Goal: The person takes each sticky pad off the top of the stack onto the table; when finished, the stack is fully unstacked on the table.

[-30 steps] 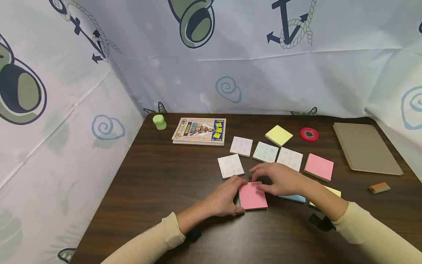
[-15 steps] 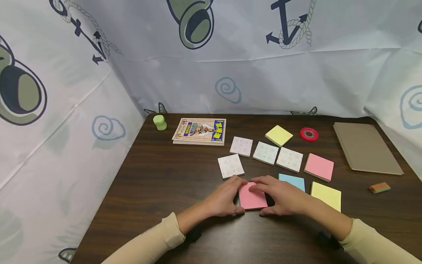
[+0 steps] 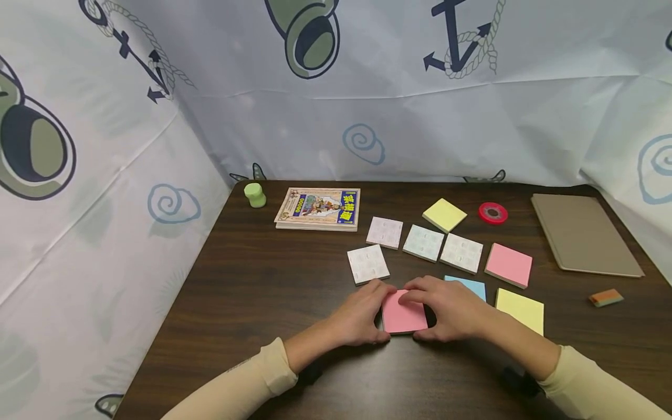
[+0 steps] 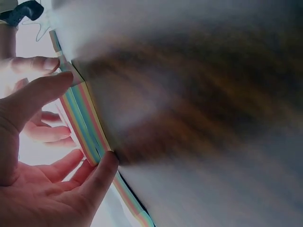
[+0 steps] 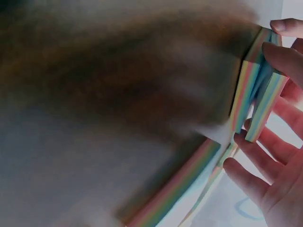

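Observation:
A pink-topped sticky note pad point(image 3: 405, 315) lies on another pad in front of me, their sides striped in several colours. My left hand point(image 3: 357, 315) holds the stack by its left side, fingertips at the far corner and thumb at the near corner. On the opposite side, my right hand point(image 3: 451, 309) grips the top pad, index finger over its pink face and thumb at the near right corner. In the right wrist view the upper pad point(image 5: 267, 106) sits at an angle to the lower pad point(image 5: 245, 90), a gap showing between them.
White pads point(image 3: 368, 265), a blue pad point(image 3: 467, 287), yellow pads point(image 3: 520, 309) and another pink pad point(image 3: 508, 265) lie around the hands. Farther off are a booklet point(image 3: 317, 209), a green peg-like piece point(image 3: 254, 195), a red disc point(image 3: 493, 213), a brown board point(image 3: 585, 233) and an eraser point(image 3: 606, 298).
My right hand has come down and toward me, from above the pad's far right corner to its right side, uncovering the blue and yellow pads. My left hand has stayed in place.

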Motion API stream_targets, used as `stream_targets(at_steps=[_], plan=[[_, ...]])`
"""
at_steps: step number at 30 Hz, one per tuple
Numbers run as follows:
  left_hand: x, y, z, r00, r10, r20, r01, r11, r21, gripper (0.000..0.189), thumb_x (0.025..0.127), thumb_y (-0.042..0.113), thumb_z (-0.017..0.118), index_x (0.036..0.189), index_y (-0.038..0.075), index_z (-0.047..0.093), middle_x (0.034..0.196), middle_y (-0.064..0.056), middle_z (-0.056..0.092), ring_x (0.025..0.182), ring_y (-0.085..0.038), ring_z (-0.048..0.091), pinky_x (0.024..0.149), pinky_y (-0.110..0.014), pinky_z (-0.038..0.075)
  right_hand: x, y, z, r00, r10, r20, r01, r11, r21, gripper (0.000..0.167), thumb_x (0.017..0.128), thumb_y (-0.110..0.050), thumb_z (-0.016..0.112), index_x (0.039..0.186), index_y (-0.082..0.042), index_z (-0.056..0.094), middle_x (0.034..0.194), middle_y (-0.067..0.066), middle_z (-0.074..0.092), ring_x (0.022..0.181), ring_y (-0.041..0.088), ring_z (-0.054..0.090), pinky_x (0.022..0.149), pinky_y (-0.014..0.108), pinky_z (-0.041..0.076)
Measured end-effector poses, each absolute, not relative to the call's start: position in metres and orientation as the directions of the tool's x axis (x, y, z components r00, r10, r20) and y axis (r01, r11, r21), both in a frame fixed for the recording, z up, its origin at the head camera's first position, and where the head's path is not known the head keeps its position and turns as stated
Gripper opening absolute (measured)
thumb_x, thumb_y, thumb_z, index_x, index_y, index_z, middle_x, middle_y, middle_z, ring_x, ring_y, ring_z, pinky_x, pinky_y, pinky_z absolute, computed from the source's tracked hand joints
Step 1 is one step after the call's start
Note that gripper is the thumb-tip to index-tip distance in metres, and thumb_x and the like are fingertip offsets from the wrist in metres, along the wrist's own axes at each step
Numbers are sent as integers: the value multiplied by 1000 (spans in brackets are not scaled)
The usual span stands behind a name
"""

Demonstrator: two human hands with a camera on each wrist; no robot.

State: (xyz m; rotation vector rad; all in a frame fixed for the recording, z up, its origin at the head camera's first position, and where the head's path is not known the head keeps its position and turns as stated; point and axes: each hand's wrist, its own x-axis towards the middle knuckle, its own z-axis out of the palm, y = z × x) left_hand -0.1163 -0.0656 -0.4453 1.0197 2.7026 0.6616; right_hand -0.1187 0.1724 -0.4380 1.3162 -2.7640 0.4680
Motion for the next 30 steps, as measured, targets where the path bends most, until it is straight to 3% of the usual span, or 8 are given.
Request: stream_targets(at_steps=[7, 14, 22, 30], plan=[[-116, -64, -445, -747, 665, 4, 596, 668, 446, 82, 67, 25, 91, 135, 8, 49, 123, -2, 53, 110, -15, 54, 91, -29, 45, -123, 184, -423, -651, -748, 131, -753, 614, -236, 52, 68, -46, 84, 113, -25, 69, 121, -3, 61, 103, 12, 60, 78, 39, 53], [-116, -65, -446, -738, 674, 34, 622, 659, 422, 83, 67, 25, 91, 136, 5, 50, 123, -3, 53, 108, -14, 54, 90, -27, 45, -143, 203, -399, -718, -695, 42, -668, 672, -320, 46, 69, -47, 84, 109, -32, 69, 119, -11, 60, 104, 13, 59, 85, 42, 50], [-117, -66, -448, -734, 678, 43, 632, 658, 408, 75, 67, 23, 91, 131, 6, 56, 122, -3, 53, 111, -16, 55, 91, -27, 45, -205, 200, -393, -838, -528, 134, -536, 755, -377, 52, 72, -47, 83, 115, -20, 71, 123, 4, 64, 108, 23, 60, 85, 48, 50], [-115, -66, -446, -716, 698, 34, 651, 649, 394, 66, 69, 25, 89, 127, 8, 62, 125, -2, 51, 113, -15, 54, 94, -26, 43, -259, 178, -412, -946, -307, 105, -322, 854, -408, 60, 77, -48, 77, 123, -10, 66, 131, 16, 58, 119, 34, 51, 93, 57, 44]])
